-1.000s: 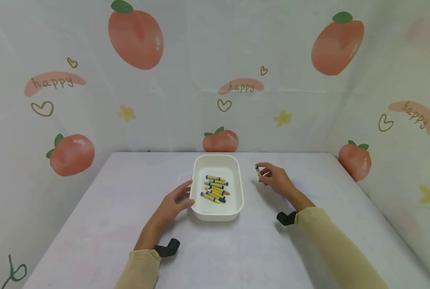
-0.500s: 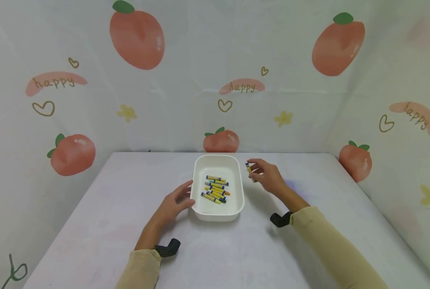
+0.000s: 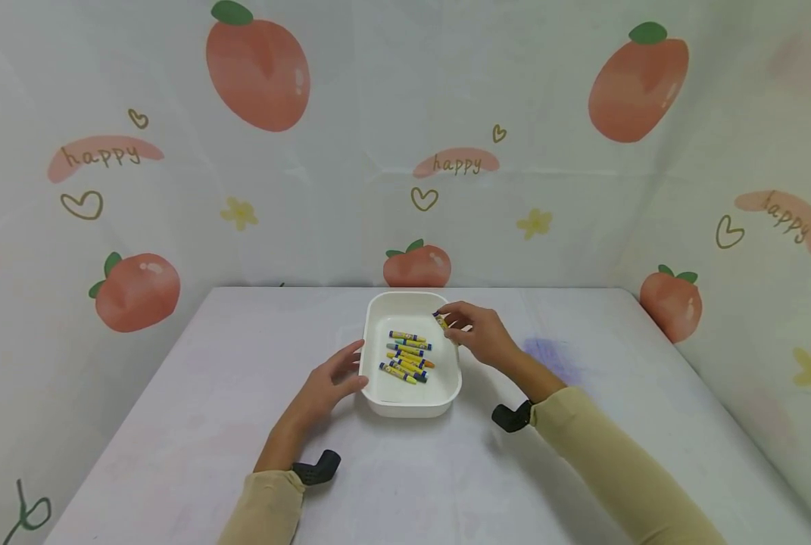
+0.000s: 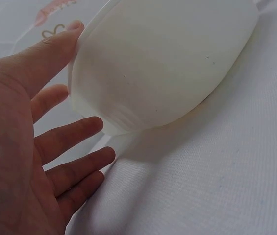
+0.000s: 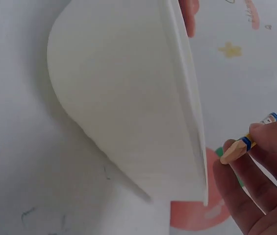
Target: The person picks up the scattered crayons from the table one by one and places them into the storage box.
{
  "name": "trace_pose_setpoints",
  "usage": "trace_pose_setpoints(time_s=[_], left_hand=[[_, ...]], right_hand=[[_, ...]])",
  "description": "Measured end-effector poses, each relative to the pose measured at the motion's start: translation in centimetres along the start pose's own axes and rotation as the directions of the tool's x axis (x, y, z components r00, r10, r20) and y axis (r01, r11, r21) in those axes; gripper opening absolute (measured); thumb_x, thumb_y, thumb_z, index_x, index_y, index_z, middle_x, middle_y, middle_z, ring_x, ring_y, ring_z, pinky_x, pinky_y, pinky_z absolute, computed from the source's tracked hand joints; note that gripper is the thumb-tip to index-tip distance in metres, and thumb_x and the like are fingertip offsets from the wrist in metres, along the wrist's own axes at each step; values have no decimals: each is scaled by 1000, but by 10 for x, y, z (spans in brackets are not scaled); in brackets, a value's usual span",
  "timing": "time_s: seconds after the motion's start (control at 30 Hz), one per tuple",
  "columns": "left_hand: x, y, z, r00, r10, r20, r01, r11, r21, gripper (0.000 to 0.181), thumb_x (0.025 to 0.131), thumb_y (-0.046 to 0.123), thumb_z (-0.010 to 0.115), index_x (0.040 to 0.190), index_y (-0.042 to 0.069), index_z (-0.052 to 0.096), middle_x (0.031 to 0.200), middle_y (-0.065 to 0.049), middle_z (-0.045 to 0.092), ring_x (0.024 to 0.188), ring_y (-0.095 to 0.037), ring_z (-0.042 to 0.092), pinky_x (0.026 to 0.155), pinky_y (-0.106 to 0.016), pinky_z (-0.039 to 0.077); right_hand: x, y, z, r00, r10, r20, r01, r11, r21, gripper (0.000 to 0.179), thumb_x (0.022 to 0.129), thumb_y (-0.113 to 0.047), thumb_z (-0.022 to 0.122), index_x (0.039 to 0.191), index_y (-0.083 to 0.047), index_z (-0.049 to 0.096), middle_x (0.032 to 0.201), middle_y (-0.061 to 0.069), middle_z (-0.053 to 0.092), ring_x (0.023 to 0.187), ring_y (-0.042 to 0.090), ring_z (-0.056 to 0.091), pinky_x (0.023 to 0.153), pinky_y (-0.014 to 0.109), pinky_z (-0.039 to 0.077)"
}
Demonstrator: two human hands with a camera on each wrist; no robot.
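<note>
A white plastic tray (image 3: 412, 409) stands on the table with several yellow-wrapped crayons (image 3: 407, 349) lying loosely in a row inside it. My left hand (image 3: 325, 384) is at the tray's left side, thumb against the rim and fingers spread, as the left wrist view shows. Over the right rim, my right hand (image 3: 485, 337) pinches one crayon (image 5: 246, 144) between thumb and fingers. That crayon has a peach-coloured tip and blue bands on a yellow wrapper; it is held above the tray, apart from the others.
The table (image 3: 241, 424) has a pale cover, with a purple smudge (image 3: 551, 359) to the right of the tray. Behind it hangs a cloth backdrop (image 3: 350, 98) printed with fruit, hearts and flowers. A black wrist device (image 3: 512, 417) sits on my right wrist.
My right hand has moved left with its crayon, from the table on the right to above the tray's right rim. The left hand and tray have stayed in place.
</note>
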State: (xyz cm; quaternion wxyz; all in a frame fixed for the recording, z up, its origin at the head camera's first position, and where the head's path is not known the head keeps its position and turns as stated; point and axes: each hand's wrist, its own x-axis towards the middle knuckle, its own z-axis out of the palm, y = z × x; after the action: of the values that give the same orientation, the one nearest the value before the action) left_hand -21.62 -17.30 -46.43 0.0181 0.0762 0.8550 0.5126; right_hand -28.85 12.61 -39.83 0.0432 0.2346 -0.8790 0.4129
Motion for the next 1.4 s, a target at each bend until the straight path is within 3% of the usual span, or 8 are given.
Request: trace_pose_setpoints(time_s=[0.13, 0.6, 1.03, 1.4], left_hand=[[0, 0, 0, 1000, 0, 2, 0, 1000, -3, 66, 89, 37, 70, 148, 34, 40, 138, -6, 54, 128, -28, 48, 103, -56, 38], [2, 2, -2, 1000, 10, 6, -10, 1000, -2, 66, 89, 35, 70, 148, 31, 41, 140, -6, 53, 128, -28, 49, 104, -57, 36], [3, -1, -3, 999, 34, 16, -33, 999, -18, 65, 89, 32, 70, 148, 28, 42, 138, -8, 55, 126, -29, 51, 104, -54, 37], [1, -1, -4, 999, 45, 21, -44, 999, -28, 65, 90, 30, 70, 148, 30, 42, 137, -8, 55, 126, -28, 51, 105, -54, 37]], right_hand=[[-1, -5, 8, 999, 3, 39, -2, 999, -40, 32, 89, -6, 70, 120, -10, 66, 100, 4, 68, 88, 19, 65, 71, 30, 56], [-3, -13, 28, 979, -156, 130, 165, 985, -57, 27, 86, -3, 72, 111, -11, 69, 99, -1, 69, 84, 12, 63, 71, 27, 53], [1, -24, 40, 972, -133, 195, 145, 988, -46, 28, 85, -2, 73, 111, -11, 69, 98, -3, 67, 84, 11, 61, 72, 25, 53], [7, -34, 49, 962, -158, 224, 173, 984, -49, 31, 85, -3, 74, 114, -9, 68, 98, -2, 67, 86, 12, 61, 77, 24, 53]])
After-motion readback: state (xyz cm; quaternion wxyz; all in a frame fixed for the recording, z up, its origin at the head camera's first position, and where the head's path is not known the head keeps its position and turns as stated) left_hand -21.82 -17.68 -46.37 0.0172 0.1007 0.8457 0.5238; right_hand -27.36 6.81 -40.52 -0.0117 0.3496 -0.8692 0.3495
